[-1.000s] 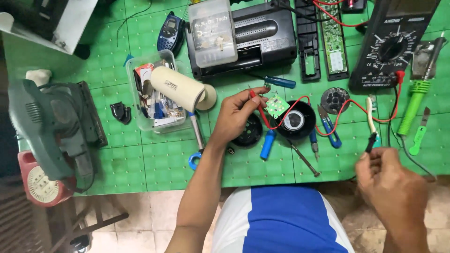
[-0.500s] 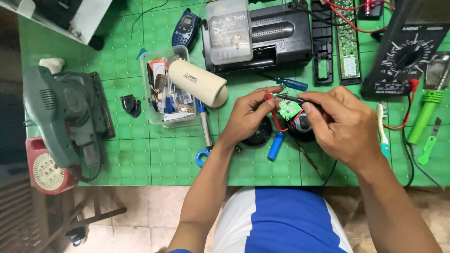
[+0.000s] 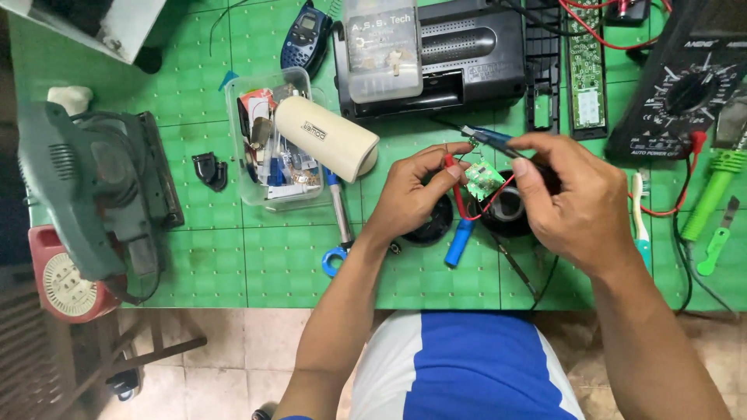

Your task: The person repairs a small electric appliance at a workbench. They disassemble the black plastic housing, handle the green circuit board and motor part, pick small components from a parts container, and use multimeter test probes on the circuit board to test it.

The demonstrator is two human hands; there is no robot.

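Near the middle of the frame, the left hand (image 3: 412,190) pinches a small green circuit board (image 3: 484,179) with thin red wires between thumb and fingertips, holding it just above the green gridded cutting mat (image 3: 218,257). The right hand (image 3: 572,206) comes in from the right with its fingers curled together around a slim blue-handled tool (image 3: 486,138), whose tip points up and left, just above the board. Below the board lie a round black speaker-like part (image 3: 506,214) and a blue cylindrical handle (image 3: 459,241). To the left of the hands sits a clear plastic box (image 3: 272,148) of mixed small parts, with a cream-coloured cylinder (image 3: 323,138) lying across its right edge. A black radio-like casing (image 3: 467,54) fills the upper middle, with a clear lidded case (image 3: 383,48) on top. A black multimeter (image 3: 685,85) occupies the upper right corner, and a grey-green power sander (image 3: 93,187) lies at the left edge.
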